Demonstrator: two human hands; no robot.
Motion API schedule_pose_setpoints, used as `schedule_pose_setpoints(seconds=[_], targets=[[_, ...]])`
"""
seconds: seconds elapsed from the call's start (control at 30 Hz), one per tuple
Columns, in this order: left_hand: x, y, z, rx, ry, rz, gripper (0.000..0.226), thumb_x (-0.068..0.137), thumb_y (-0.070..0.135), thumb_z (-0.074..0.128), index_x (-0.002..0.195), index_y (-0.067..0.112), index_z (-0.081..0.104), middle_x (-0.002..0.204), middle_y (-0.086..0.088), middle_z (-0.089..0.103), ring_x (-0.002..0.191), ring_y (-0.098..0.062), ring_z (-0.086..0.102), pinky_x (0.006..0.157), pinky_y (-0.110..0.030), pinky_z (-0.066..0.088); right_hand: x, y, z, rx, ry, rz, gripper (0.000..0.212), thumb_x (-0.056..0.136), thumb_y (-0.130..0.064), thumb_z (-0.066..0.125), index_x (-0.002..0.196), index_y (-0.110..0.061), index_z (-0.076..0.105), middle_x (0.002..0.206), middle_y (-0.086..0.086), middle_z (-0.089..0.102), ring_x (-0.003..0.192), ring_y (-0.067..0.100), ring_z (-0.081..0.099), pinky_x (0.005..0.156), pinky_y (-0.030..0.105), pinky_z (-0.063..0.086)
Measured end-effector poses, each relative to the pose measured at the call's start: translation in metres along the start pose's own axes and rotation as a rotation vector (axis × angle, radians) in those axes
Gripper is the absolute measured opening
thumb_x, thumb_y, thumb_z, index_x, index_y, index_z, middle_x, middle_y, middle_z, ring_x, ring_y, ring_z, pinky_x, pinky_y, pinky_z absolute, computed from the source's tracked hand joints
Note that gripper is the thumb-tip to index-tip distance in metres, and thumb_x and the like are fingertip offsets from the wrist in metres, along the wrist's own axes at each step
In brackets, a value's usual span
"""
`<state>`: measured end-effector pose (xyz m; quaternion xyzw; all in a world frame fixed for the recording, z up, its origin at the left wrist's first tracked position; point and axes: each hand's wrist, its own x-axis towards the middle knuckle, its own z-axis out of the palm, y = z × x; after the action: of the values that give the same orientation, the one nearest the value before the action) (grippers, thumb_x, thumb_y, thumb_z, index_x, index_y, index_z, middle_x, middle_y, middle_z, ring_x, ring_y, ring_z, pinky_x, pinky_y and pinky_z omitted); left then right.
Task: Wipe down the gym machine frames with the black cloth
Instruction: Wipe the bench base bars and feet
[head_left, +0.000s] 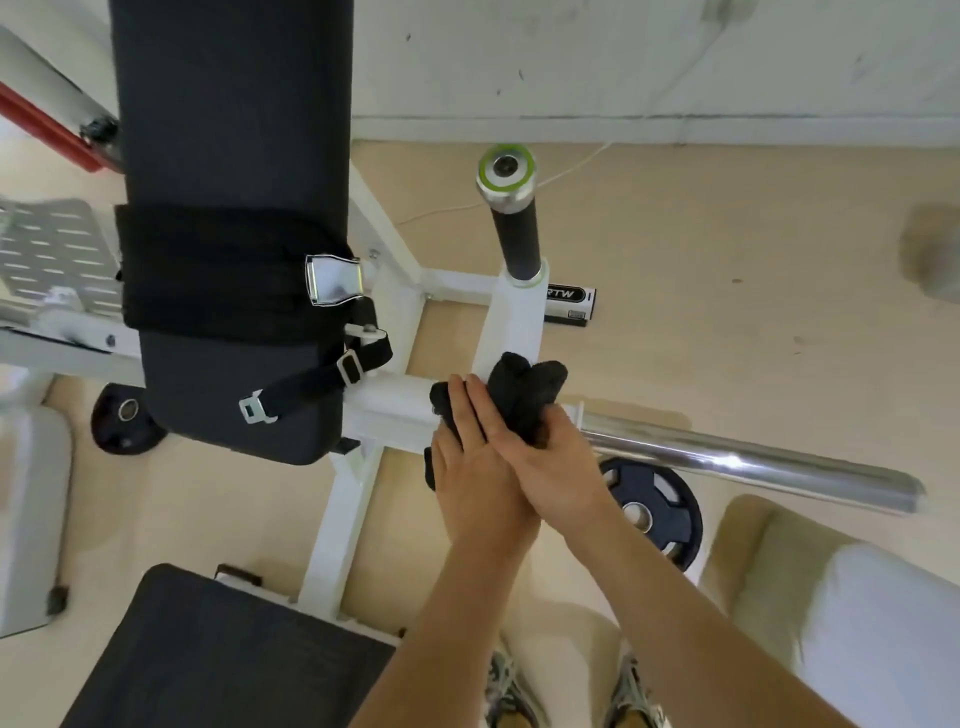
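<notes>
The black cloth (522, 397) is bunched on the white machine frame (389, 402), where a horizontal tube meets the tube (511, 322) that carries the handle. My right hand (556, 467) grips the bunched upper part of the cloth. Beside it, my left hand (470, 462) lies flat with straight fingers, pressing the cloth's lower left part against the frame. The two hands touch side by side. Part of the cloth hangs below my left hand.
A black back pad (228, 208) with a belt and metal buckle (327, 280) fills the upper left, a black seat (223, 654) the lower left. A black-gripped handle (517, 244) rises behind the cloth. A chrome bar (753, 462) runs right over a weight plate (649, 512).
</notes>
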<state>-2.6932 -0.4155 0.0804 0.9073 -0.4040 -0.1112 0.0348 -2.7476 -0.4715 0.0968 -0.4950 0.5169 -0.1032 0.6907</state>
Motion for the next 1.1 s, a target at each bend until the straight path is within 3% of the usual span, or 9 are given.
schedule_pose_setpoints(seconds=[0.1,0.23,0.33,0.53,0.63,0.77,0.87,0.97,1.1], targets=[[-0.032,-0.015,-0.001,0.000,-0.091,0.037,0.070,0.101,0.038,0.026,0.151,0.002,-0.007,0.158,-0.021,-0.010,0.146,-0.037,0.009,0.118,-0.044,0.018,-0.005,-0.001,-0.004,-0.205,0.089,-0.046,0.010,0.092,-0.031,0.057,0.095,-0.023,0.063,0.087,-0.011,0.068,0.086,0.013,0.063,0.075,0.029,0.048],[-0.074,-0.029,-0.021,-0.237,-0.097,0.081,0.076,0.091,0.033,0.062,0.149,0.002,0.025,0.157,-0.014,0.021,0.124,-0.027,0.054,0.087,-0.029,0.055,-0.017,0.005,-0.006,-0.509,0.248,-0.165,0.030,0.090,-0.020,0.051,0.061,-0.024,0.046,0.056,-0.007,0.050,0.055,0.016,0.047,0.048,0.029,0.031],[-0.075,-0.036,-0.025,-0.372,0.020,0.107,0.062,0.076,0.023,0.079,0.131,0.009,0.053,0.138,-0.010,0.053,0.109,-0.023,0.064,0.081,-0.023,0.053,-0.024,0.011,-0.002,-0.458,0.330,-0.134,0.012,0.090,-0.025,0.050,0.079,-0.026,0.054,0.067,-0.007,0.059,0.060,0.014,0.057,0.050,0.031,0.045],[-0.036,-0.036,-0.028,-0.560,0.114,0.040,0.063,0.066,0.009,0.084,0.116,0.021,0.048,0.121,0.003,0.044,0.092,-0.009,0.052,0.073,-0.008,0.039,-0.002,-0.001,0.044,-0.197,0.279,-0.123,0.034,0.099,-0.034,0.041,0.132,-0.027,0.035,0.091,-0.014,0.061,0.082,0.004,0.062,0.069,0.016,0.047],[-0.038,-0.044,-0.020,-0.512,0.101,0.114,0.054,0.060,0.003,0.087,0.106,0.013,0.061,0.116,-0.005,0.054,0.090,-0.018,0.059,0.070,-0.017,0.047,-0.001,0.007,0.049,-0.183,0.413,-0.139,0.028,0.101,-0.032,0.037,0.129,-0.031,0.041,0.078,-0.018,0.058,0.071,-0.004,0.059,0.058,0.010,0.043],[-0.058,-0.044,-0.014,-0.448,0.007,0.155,0.053,0.047,-0.001,0.091,0.096,0.004,0.070,0.108,-0.014,0.062,0.083,-0.021,0.065,0.066,-0.020,0.051,-0.024,0.024,0.048,-0.042,0.376,-0.043,0.016,0.101,-0.031,0.041,0.096,-0.040,0.054,0.084,-0.012,0.067,0.079,0.004,0.064,0.070,0.026,0.052],[-0.069,-0.030,-0.014,-0.445,-0.075,0.201,0.055,0.044,0.000,0.093,0.095,0.005,0.072,0.107,-0.006,0.057,0.073,-0.018,0.066,0.058,-0.018,0.051,-0.027,0.029,0.026,-0.054,0.273,-0.010,0.021,0.100,-0.024,0.045,0.097,-0.040,0.058,0.090,-0.012,0.067,0.085,0.003,0.063,0.076,0.024,0.052],[-0.071,-0.002,0.003,-0.353,-0.151,0.293,0.058,0.054,0.001,0.089,0.108,0.002,0.070,0.121,-0.009,0.058,0.089,-0.021,0.069,0.060,-0.022,0.057,0.002,0.029,-0.015,-0.162,0.299,-0.112,0.027,0.098,-0.019,0.046,0.118,-0.033,0.058,0.101,-0.016,0.066,0.092,0.004,0.062,0.074,0.011,0.045],[-0.038,0.027,0.053,-0.183,-0.165,0.262,0.074,0.060,0.005,0.086,0.127,-0.006,0.056,0.127,-0.026,0.058,0.113,-0.033,0.062,0.083,-0.030,0.057,0.063,0.039,-0.039,-0.621,-0.055,-0.295,0.049,0.101,-0.020,0.038,0.149,-0.023,0.029,0.146,-0.001,0.044,0.130,0.016,0.043,0.109,0.031,0.034]])
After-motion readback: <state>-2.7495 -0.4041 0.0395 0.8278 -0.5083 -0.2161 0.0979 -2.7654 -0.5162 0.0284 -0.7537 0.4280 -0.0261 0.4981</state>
